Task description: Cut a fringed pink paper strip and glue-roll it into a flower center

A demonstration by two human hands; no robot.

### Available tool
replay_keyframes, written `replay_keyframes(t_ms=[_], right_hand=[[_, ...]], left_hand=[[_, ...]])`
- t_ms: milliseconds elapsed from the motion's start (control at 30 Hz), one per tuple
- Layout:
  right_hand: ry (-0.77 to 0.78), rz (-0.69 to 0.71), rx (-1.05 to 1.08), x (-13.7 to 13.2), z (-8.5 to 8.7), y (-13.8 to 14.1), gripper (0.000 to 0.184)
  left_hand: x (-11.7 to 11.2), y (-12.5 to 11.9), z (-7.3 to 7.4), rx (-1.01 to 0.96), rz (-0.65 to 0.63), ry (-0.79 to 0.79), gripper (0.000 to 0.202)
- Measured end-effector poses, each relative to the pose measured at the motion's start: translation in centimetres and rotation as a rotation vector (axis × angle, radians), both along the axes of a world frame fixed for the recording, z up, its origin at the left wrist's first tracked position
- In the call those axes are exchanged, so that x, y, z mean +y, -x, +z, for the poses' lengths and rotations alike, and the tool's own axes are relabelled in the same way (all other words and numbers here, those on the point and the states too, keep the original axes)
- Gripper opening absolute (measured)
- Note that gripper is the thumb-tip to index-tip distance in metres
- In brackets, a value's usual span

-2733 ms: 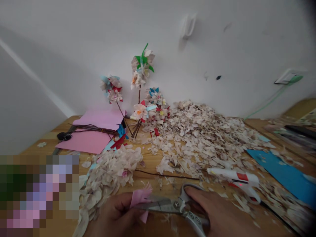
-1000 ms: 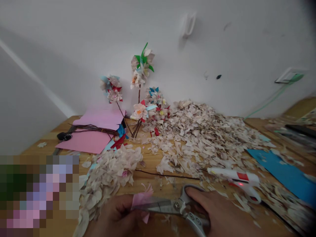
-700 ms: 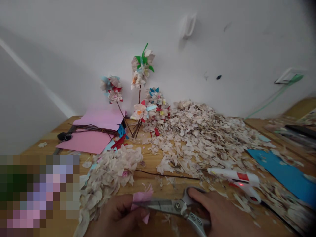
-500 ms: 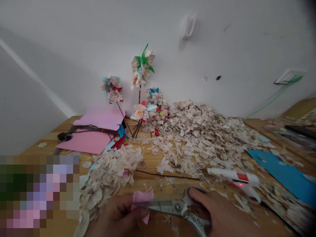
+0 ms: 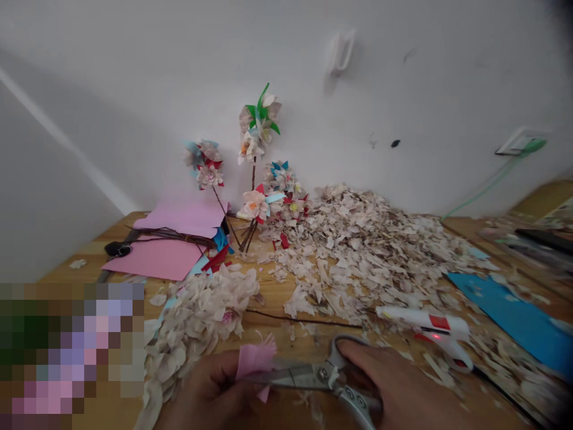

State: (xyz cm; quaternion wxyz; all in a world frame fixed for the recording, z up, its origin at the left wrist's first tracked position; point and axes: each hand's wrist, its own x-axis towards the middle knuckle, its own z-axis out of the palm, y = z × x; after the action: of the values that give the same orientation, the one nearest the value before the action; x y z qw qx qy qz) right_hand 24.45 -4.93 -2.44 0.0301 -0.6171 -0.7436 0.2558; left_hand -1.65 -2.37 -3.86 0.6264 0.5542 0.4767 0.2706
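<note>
Pinched in my left hand is a small piece of pink paper, its upper edge cut into a thin fringe. My right hand grips a pair of grey scissors by the handles. Their blades point left and cross the pink paper close to my left fingers. Just beyond my hands, a thin brown twig lies on the wooden table. One end of it reaches a pale flower with a pink centre, beside a heap of loose pale petals.
A white glue gun with a lit red light lies at right, near blue paper. Dried petals are piled against the wall. Flowers on twigs lean there. Pink sheets and bundled twigs lie at left.
The scissor blades have closed somewhat across the pink paper, and the paper has shifted slightly left in my left hand. Both hands stay in nearly the same place.
</note>
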Motion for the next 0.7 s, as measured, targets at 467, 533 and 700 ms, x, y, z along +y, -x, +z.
replay_keyframes(t_ms=[467,533,700], right_hand=[[0.053,0.006,-0.047,0.08,-0.21,-0.02,0.028],[0.069,-0.006,-0.072,0.03,-0.36,-0.07,0.029],[0.097,-0.039,-0.082,-0.02,-0.92,-0.24,0.036]], left_hand=[[-0.06,-0.32,-0.19,-0.014,0.011,-0.030,0.020],[-0.04,-0.27,-0.07,-0.018,0.025,-0.026,0.021],[-0.02,0.09,-0.49,-0.028,0.014,-0.028,0.022]])
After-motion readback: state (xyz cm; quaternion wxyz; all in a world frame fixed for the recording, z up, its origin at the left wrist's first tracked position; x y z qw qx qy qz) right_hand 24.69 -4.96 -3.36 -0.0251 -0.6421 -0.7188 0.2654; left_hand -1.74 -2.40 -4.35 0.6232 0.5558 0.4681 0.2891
